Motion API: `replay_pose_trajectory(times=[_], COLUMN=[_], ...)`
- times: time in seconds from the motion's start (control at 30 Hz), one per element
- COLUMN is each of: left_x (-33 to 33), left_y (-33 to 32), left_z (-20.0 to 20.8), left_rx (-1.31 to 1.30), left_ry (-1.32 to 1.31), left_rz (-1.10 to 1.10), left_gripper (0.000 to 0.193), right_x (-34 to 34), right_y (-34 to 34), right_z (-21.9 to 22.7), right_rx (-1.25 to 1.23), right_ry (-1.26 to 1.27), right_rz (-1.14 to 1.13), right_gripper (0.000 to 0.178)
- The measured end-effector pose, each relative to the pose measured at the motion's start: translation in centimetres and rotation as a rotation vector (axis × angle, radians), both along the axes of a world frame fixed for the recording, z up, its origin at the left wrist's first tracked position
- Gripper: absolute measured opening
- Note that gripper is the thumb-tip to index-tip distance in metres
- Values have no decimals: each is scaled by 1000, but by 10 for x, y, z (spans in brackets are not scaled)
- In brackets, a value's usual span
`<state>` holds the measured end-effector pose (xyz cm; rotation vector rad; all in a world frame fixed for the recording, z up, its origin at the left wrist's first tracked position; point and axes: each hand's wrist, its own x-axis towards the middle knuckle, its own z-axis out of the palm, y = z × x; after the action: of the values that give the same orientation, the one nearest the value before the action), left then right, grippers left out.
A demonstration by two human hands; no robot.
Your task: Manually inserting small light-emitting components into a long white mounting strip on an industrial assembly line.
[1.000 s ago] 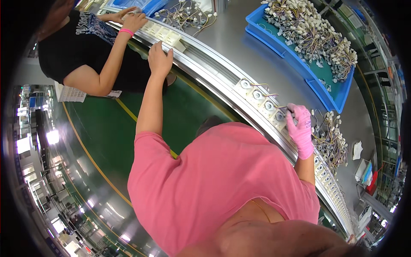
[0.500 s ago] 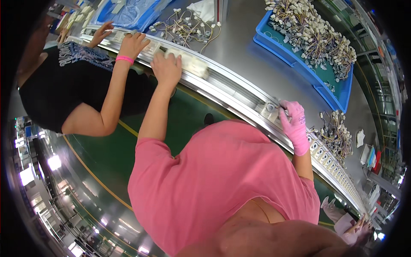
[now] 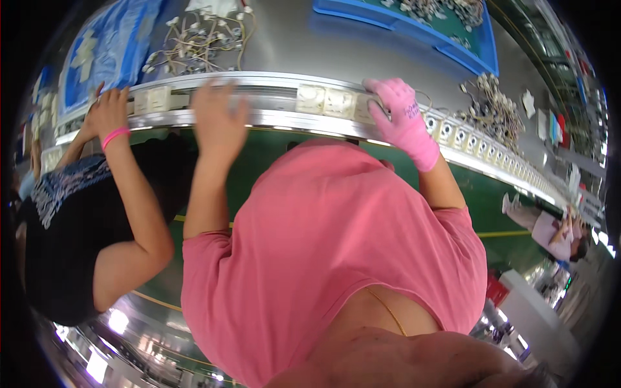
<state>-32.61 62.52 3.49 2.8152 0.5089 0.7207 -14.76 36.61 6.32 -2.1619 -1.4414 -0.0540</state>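
My left hand (image 3: pixel 220 119), bare and smeared by motion, is over the metal rail (image 3: pixel 265 97); its fingers are too blurred to read. To its right, a short row of square white plastic housings (image 3: pixel 323 100) sits in the rail. The row's right end meets my right hand (image 3: pixel 402 119), which wears a pink glove. The thumb and forefinger of this hand stand apart at the last housing, with the thumb on the near side. Just right of the glove, a long line of white housings with round dark centres (image 3: pixel 462 137) runs along the rail.
A co-worker's hand (image 3: pixel 111 113) with a pink wristband rests at the rail on the left, near another white housing (image 3: pixel 154 100). Beyond lie a blue plastic-lined bin (image 3: pixel 113 48), a wire bundle (image 3: pixel 200 42), a blue tray (image 3: pixel 414 42) of wired parts, and more wires (image 3: pixel 495 116).
The view has turned. The white housings, blurred beside my left hand before, now lie up against my right hand. My left hand is apart from them, leftward along the rail.
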Motion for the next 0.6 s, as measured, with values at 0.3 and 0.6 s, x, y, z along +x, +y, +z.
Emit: replay_pose_trajectory(times=[0.3,0.6], left_x=[-32,1], left_y=[74,-35], left_z=[-50,1], left_rx=[255,-621], left_ry=[109,106], left_rz=[587,-53], left_gripper=[43,32], right_x=[9,25], right_y=[-7,-7], right_z=[-5,-14], right_rx=[-101,-26], right_ry=[121,166], right_rz=[-100,-65], right_gripper=[27,25])
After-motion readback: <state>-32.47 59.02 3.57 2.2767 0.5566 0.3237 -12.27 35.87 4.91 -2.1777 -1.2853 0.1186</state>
